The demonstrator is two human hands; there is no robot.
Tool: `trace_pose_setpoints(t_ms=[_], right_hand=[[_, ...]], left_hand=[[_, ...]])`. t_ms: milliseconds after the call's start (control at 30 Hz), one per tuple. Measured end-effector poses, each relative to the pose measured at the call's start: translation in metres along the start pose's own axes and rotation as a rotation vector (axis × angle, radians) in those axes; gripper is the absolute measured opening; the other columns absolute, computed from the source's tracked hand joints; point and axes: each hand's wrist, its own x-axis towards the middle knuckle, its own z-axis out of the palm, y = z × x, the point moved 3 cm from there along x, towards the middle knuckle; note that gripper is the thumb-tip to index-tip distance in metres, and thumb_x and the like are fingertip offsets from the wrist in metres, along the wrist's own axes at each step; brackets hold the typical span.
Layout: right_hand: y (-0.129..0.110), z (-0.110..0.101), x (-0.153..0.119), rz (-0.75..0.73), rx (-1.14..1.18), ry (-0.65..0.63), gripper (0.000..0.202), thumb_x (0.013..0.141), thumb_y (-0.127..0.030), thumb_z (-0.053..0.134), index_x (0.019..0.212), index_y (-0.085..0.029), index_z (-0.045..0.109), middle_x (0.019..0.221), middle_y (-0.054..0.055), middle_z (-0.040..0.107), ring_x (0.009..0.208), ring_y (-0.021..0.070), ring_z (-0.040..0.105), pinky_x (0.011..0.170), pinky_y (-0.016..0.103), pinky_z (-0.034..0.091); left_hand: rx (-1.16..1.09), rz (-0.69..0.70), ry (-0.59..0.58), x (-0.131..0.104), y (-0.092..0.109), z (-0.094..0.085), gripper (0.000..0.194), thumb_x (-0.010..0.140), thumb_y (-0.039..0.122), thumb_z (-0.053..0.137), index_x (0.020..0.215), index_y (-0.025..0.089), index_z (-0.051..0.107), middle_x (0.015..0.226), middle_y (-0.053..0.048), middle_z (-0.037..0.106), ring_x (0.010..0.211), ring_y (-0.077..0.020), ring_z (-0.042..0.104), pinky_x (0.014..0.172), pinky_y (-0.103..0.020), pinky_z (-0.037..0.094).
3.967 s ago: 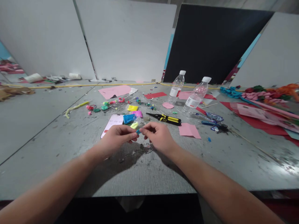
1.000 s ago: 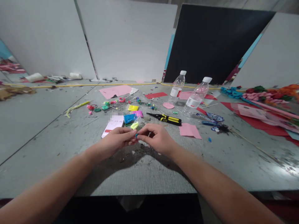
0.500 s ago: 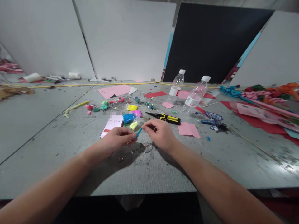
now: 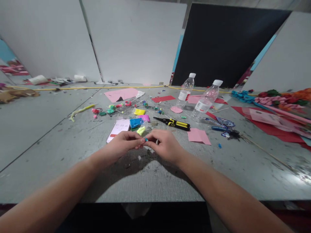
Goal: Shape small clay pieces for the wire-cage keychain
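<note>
A small piece of blue modelling clay (image 4: 146, 139) is pinched where my two hands meet, low over the table. My left hand (image 4: 121, 143) is closed, with its thumb and fingertips on the clay's left side. From the other side my right hand (image 4: 165, 144) grips it between thumb and forefinger. The fingers cover most of the piece. Just beyond them lie a lump of pale yellow clay (image 4: 141, 130), a blue packet (image 4: 136, 123), a pink packet (image 4: 144, 118) and a yellow packet (image 4: 139, 112). A phone (image 4: 118, 130) showing a timer is beside my left hand.
Black-and-yellow pliers (image 4: 175, 124) lie beyond my right hand, near folded pink paper (image 4: 199, 136). Two clear bottles, one upright (image 4: 186, 90) and one behind pens (image 4: 206, 100), stand farther back. Wire pieces with coloured clay (image 4: 126, 104) spread across the middle. Red sheets (image 4: 267, 124) lie right.
My hands have come closer together, the right one moving toward the left. The stretched blue strip between them is now bunched and mostly hidden by fingers. The view has shifted slightly.
</note>
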Motion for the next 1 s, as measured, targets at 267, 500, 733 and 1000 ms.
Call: trace_pose_setpoints(t_ms=[267,500,733,1000], right_hand=[[0.007,-0.013,0.004,0.068,-0.047,0.099,0.016,0.098,-0.019,0.072,0.081,-0.021,0.074,0.076,0.002,0.07,0.073,0.0183,0.061,0.07,0.032,0.045],[0.001,-0.003,0.002,0.079,0.007,-0.055,0.027,0.088,-0.016,0.083,0.066,-0.018,0.068,0.061,-0.004,0.063,0.057,0.0112,0.053,0.058,0.026,0.038],[0.004,0.001,0.003,0.085,-0.034,-0.111,0.025,0.086,-0.015,0.083,0.068,-0.019,0.066,0.066,-0.003,0.064,0.062,0.0127,0.054,0.061,0.026,0.037],[0.003,-0.002,0.003,0.021,-0.07,-0.065,0.027,0.097,-0.02,0.072,0.071,-0.02,0.066,0.071,0.0,0.065,0.068,0.0157,0.055,0.067,0.03,0.037]], left_hand=[[0.017,-0.044,0.005,0.002,-0.002,0.001,0.031,0.084,0.044,0.082,0.067,0.019,0.074,0.067,-0.002,0.063,0.063,-0.0158,0.05,0.062,-0.032,0.037],[-0.046,-0.068,-0.012,-0.001,0.0,0.005,0.04,0.085,0.058,0.079,0.084,0.019,0.081,0.086,-0.009,0.075,0.079,-0.0203,0.064,0.077,-0.036,0.051],[0.055,-0.006,-0.05,-0.002,0.006,0.005,0.027,0.083,0.043,0.084,0.069,0.021,0.079,0.069,-0.004,0.067,0.068,-0.0187,0.057,0.066,-0.033,0.043],[0.12,-0.002,-0.018,0.001,0.001,-0.002,0.026,0.083,0.042,0.082,0.069,0.021,0.077,0.066,-0.002,0.064,0.064,-0.0181,0.053,0.062,-0.033,0.037]])
